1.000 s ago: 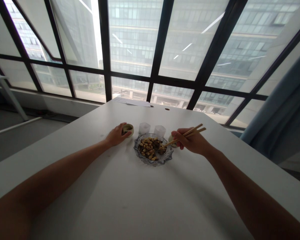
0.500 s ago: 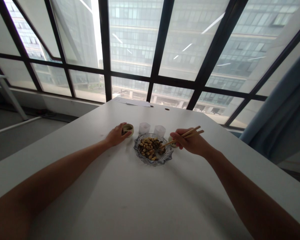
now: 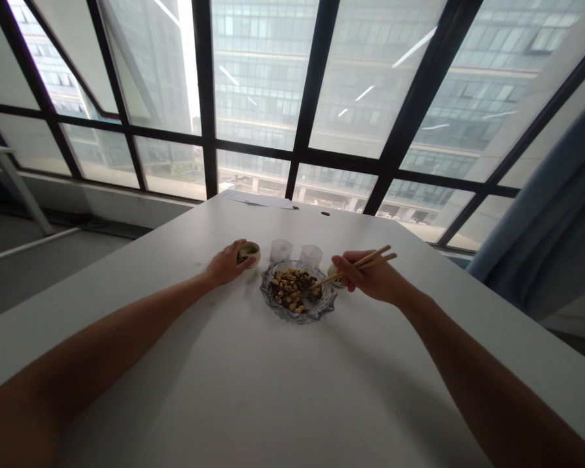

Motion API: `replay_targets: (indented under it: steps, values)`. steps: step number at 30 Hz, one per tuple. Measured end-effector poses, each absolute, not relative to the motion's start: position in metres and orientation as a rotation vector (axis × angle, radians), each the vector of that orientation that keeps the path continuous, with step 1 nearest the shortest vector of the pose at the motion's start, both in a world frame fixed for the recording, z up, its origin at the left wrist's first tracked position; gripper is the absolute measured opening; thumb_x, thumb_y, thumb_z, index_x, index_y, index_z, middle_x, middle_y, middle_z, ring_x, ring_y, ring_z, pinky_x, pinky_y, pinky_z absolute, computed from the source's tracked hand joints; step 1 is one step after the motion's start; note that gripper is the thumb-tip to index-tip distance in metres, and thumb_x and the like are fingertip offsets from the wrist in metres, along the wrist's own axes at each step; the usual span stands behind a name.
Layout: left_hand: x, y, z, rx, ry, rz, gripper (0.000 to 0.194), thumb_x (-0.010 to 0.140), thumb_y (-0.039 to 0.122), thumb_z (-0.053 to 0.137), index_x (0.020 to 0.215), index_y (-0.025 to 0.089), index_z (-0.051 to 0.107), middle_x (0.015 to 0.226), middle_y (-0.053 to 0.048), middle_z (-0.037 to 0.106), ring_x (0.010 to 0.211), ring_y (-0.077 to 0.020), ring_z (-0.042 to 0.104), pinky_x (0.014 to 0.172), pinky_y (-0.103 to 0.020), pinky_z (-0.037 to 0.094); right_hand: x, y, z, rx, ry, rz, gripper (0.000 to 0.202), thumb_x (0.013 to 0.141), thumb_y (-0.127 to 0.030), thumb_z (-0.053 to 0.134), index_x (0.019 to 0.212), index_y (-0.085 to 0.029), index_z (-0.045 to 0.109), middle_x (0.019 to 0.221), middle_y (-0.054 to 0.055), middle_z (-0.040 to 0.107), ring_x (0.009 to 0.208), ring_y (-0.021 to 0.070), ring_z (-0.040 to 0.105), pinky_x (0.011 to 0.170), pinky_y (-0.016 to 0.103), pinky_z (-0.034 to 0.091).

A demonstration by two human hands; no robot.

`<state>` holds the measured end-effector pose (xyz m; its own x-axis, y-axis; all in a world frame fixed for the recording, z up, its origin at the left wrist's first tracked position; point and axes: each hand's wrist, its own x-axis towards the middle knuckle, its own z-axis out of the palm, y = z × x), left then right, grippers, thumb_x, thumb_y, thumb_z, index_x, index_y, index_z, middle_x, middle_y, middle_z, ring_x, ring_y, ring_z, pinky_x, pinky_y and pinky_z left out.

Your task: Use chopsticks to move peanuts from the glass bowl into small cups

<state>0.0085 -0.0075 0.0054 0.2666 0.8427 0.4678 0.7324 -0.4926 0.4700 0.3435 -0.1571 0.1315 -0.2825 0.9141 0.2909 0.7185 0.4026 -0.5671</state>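
My left hand (image 3: 228, 264) is wrapped round a small light-coloured cup (image 3: 249, 249) with dark bits inside, on the white table (image 3: 253, 377). My right hand (image 3: 365, 275) grips a pair of wooden chopsticks (image 3: 376, 258). Their tips reach into a clear glass bowl (image 3: 297, 316) with a wavy rim. Nuts and darker pieces (image 3: 290, 286) fill much of this bowl; whether the tips pinch a piece is too small to tell. Another light cup (image 3: 336, 278) stands right of the bowl, partly hidden behind my right hand.
Two whitish translucent cups (image 3: 281, 249) (image 3: 311, 255) stand just behind the bowl. Papers (image 3: 256, 199) lie at the table's far edge, near two round holes. Dark-framed windows rise beyond, and a blue curtain (image 3: 541, 214) hangs at the right.
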Motion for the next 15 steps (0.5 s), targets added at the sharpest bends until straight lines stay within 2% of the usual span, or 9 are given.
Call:
replay_targets:
  steps: [15]
  values:
    - [0.0077, -0.0068, 0.0049, 2.347, 1.473, 1.067, 0.067, 0.087, 0.060, 0.056, 0.140, 0.021, 0.048, 0.131, -0.013, 0.065, 0.115, -0.0310, 0.065, 0.101, -0.045, 0.050, 0.3359, -0.1610, 0.1329, -1.341, -2.027, 0.497, 0.065, 0.085, -0.081, 0.046, 0.068, -0.020, 0.057, 0.052, 0.003, 0.062, 0.041, 0.0137, 0.057, 0.041, 0.025, 0.044]
